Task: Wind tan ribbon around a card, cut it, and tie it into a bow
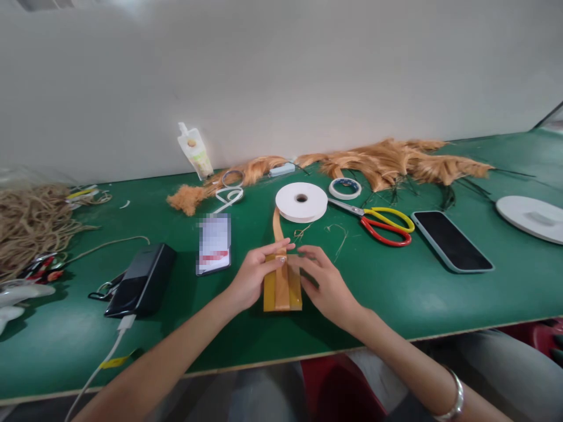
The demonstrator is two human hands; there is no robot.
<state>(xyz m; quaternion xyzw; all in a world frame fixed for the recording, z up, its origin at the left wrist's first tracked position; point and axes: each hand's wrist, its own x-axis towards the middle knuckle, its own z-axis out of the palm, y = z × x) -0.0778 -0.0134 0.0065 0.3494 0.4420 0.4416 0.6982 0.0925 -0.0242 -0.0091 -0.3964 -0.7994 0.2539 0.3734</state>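
Observation:
An orange satin ribbon (282,290) lies lengthwise over a flat yellowish block (269,302) at the table's front. The ribbon runs back from the block's far end to a white spool (290,202). My left hand (255,271) is closed on the ribbon at the block's far end, its thumb pressing from above and its index finger stretched across. My right hand (328,284) is at the block's right side with bent fingers held apart. Nothing shows in it, and whether its fingertips touch the block is unclear.
Behind the spool lie bundles of orange fibre (387,164) and a tape roll (345,187). Scissors (387,225) and a dark-screened phone (453,241) are to the right. Leftward are another phone (214,243), a power bank (143,280) with a cable, and heaped cord (35,228).

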